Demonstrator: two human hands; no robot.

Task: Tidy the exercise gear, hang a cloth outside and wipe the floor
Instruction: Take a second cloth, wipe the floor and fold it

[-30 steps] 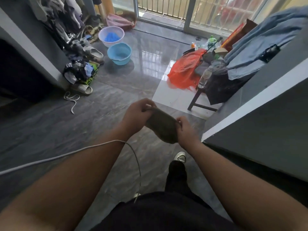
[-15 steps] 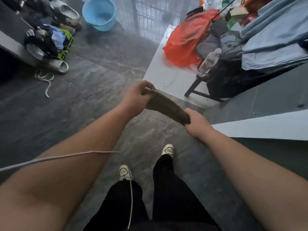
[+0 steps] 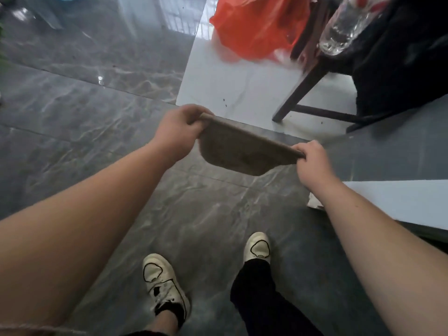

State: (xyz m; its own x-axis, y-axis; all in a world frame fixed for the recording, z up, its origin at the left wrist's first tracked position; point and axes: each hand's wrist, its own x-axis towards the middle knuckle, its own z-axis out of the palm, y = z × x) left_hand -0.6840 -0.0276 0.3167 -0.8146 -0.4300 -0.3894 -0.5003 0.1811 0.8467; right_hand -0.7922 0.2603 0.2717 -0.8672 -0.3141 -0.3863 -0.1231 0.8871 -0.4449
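Note:
A grey-brown cloth (image 3: pixel 240 151) is stretched between both hands above the glossy grey floor (image 3: pixel 92 112). My left hand (image 3: pixel 180 132) pinches its upper left corner. My right hand (image 3: pixel 311 158) pinches the opposite corner, lower and to the right. The top edge is pulled taut and the rest sags below it in a curve. My two white shoes (image 3: pixel 162 280) stand on the floor beneath.
A white floor panel (image 3: pixel 232 83) lies ahead with an orange plastic bag (image 3: pixel 257 23) on it. A dark wooden stool leg (image 3: pixel 300 88) and a clear plastic bottle (image 3: pixel 344 25) are at the upper right, beside black fabric (image 3: pixel 397 64). A white ledge (image 3: pixel 397 200) runs along the right.
The view has tilted down toward the floor. My hands have moved apart, so the bunched cloth is now spread out and taut between them.

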